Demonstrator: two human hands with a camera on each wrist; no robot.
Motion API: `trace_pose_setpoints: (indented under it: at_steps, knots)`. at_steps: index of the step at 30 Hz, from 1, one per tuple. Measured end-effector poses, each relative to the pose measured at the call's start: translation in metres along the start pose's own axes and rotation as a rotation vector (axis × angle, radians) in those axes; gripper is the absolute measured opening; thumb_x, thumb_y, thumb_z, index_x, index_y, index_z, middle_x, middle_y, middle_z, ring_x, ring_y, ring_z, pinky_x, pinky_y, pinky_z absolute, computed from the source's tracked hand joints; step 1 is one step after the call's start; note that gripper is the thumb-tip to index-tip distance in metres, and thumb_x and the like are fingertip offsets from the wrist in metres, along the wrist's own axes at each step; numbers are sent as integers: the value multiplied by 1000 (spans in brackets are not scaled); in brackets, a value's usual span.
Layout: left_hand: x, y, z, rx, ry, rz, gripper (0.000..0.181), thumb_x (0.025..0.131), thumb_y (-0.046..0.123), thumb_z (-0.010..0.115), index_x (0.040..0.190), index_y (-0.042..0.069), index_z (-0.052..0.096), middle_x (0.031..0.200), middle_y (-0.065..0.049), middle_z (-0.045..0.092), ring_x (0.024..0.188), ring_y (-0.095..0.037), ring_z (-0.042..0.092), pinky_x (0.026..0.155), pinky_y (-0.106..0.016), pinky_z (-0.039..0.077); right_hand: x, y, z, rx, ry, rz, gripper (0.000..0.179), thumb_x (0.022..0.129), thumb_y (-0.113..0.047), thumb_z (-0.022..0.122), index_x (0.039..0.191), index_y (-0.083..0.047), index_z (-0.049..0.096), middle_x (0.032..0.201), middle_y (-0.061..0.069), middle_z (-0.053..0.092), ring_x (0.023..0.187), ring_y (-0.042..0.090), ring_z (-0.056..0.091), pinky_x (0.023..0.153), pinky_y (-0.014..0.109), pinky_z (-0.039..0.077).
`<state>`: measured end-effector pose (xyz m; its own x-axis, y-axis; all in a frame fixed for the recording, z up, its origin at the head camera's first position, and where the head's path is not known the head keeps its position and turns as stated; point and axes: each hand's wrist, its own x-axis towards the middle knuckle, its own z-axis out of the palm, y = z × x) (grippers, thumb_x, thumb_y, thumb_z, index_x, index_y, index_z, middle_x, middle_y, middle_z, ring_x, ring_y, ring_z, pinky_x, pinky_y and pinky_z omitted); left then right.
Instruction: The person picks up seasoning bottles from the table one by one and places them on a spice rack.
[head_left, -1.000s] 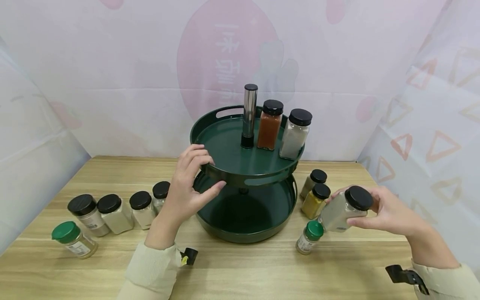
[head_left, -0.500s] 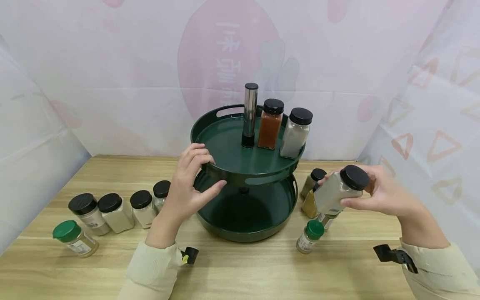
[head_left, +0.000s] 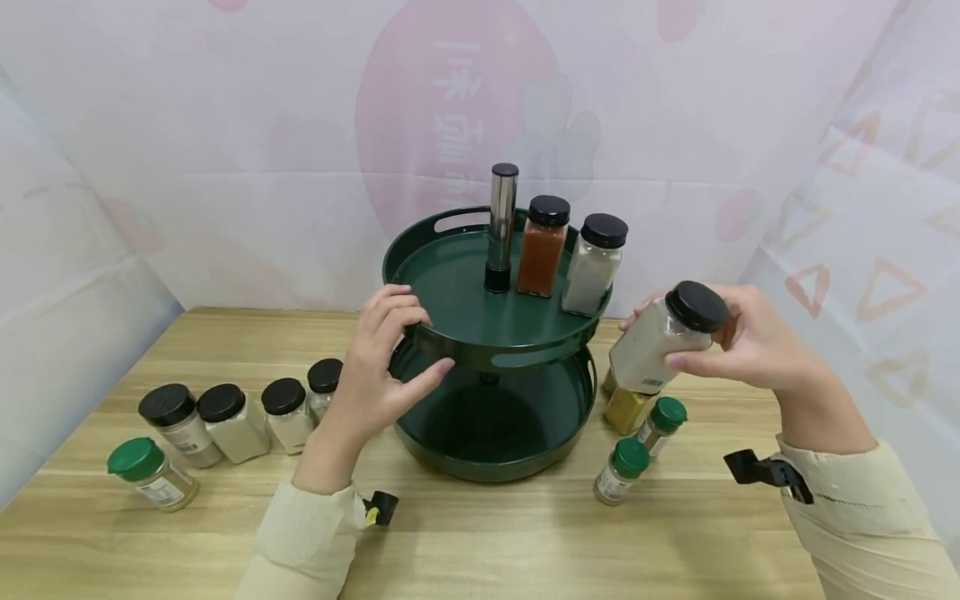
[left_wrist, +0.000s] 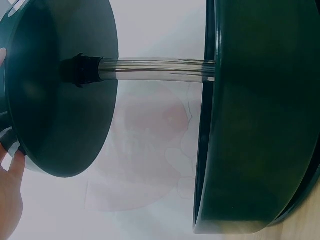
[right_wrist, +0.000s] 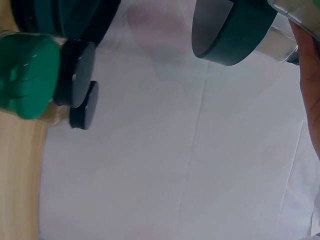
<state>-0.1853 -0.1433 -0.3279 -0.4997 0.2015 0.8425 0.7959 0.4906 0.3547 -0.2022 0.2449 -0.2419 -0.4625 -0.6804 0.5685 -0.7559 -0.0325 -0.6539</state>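
Note:
My right hand (head_left: 757,337) grips a square clear spice jar (head_left: 648,346) with a black lid and pale contents, tilted above the table right of a dark green two-tier round rack. My left hand (head_left: 378,371) holds the front left rim of the rack's upper tray (head_left: 480,325), fingers over the edge and thumb at its outer side. On that tray stand a jar of red-brown spice (head_left: 542,254) and a jar of pale grey spice (head_left: 591,271). In the left wrist view, fingertips touch the upper tray's rim (left_wrist: 65,176). The right wrist view catches only part of the held jar (right_wrist: 302,15).
The lower tray (head_left: 491,471) has nothing visible on it. A yellow spice jar (head_left: 624,410) and two green-capped bottles (head_left: 613,483) stand to its right. Several black-lidded jars (head_left: 234,433) and a green-capped jar (head_left: 161,483) line the left. A metal post (head_left: 502,221) rises through the rack.
My right hand has lifted the pale jar up and leftward toward the upper tray, uncovering a second green-capped bottle behind it. My left hand stays on the rim.

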Motion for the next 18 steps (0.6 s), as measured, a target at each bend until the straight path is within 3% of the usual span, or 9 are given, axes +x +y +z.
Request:
trace_pose_setpoints:
  at_steps: [6, 11, 18]
  knots:
    - [0, 0, 0, 0, 1, 3, 53, 92, 54, 62, 107, 4, 60, 117, -18, 58, 132, -34, 43, 119, -45, 31, 18, -6, -1, -13, 0, -32, 49, 68, 24, 68, 115, 12, 62, 111, 10, 73, 102, 18, 68, 85, 22, 56]
    - [0, 1, 1, 12, -7, -5, 55, 91, 56, 62, 108, 4, 60, 118, -17, 59, 133, -34, 43, 119, -45, 31, 28, -17, -4, -95, 54, 29, 47, 66, 25, 68, 111, 13, 63, 108, -1, 74, 97, 11, 68, 78, 18, 57]
    - [-1, 1, 3, 15, -17, -9, 55, 91, 57, 61, 109, 4, 60, 117, -15, 60, 133, -33, 43, 119, -43, 31, 53, -21, -3, -18, 21, -43, 43, 74, 23, 68, 115, 13, 62, 113, 12, 73, 109, 23, 68, 89, 25, 58]
